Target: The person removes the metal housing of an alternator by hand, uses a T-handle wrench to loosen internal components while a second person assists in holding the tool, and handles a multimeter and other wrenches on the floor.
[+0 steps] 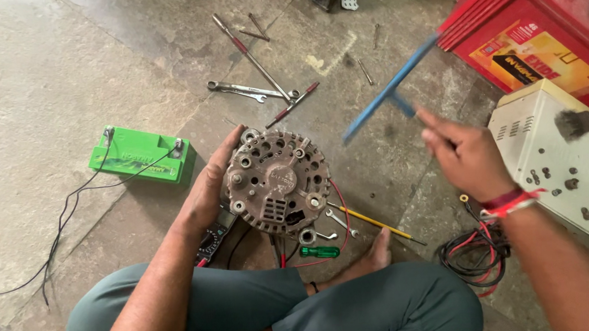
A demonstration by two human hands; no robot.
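The left hand (pixel 206 189) lies flat against the side of a round grey alternator (pixel 277 183), its fingers (pixel 222 155) pressed together and stretched up along the casing, steadying it on the stone floor (pixel 72 69). The right hand (pixel 465 157) is raised off to the other side, well apart from the alternator, its fingers curled round the stem of a blue T-handled wrench (pixel 387 92) that shows blurred, its long bar slanting up and away from the hand.

Just under the left palm sits a multimeter (pixel 213 240), half hidden by the wrist. Below the alternator, near the person's crossed legs, lie a green-handled screwdriver (pixel 319 252), a small spanner (pixel 340 222) and a yellow-shafted screwdriver (pixel 373 221), with red wires looping out from the casing.

Beyond the left fingertips, further across the floor, rest a pair of spanners (pixel 245 89), a long rod and a red-gripped tool. Out past the back of the left hand stands a green battery (pixel 142 155) with black leads (pixel 58 222) trailing off. Beside the right wrist is a cream metal box (pixel 552 154) with a brush (pixel 574 123) on it, a coil of cables (pixel 474 253) below, and a red battery (pixel 534 36) behind.
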